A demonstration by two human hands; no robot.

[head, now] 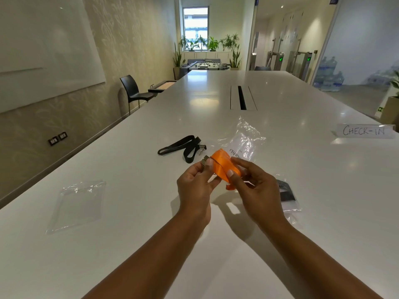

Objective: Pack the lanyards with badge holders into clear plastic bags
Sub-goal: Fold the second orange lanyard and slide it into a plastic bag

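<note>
1. Both hands are held just above the white worktop (pixel 129 244), about mid-frame, with the orange lanyard (pixel 223 167) bunched up between them.
2. The left hand (pixel 194 184) pinches the lanyard's end, thumb on top. The metal clip (pixel 205 159) pokes out just past the thumbnail.
3. The right hand (pixel 258 186) grips the folded strap, thumb pressed across the front and fingers curled round behind it. A bit of orange hangs out below.
4. A black lanyard (pixel 183 146) lies loose on the worktop just beyond the left hand, and neither hand touches it.
5. A crinkled clear plastic bag (pixel 245 139) with some print on it lies right behind the orange lanyard. I can't tell if the two are touching.
6. A second clear bag (pixel 288 195) with something black inside sits on the worktop just right of the right hand, partly hidden by it.
7. Well off to the left there's a flat clear plastic sleeve (pixel 77 205). It could be a bag or a badge holder, I can't tell which.
8. Far right, near the worktop's edge, is a handwritten CHECK-IN sign (pixel 364 131).
</note>
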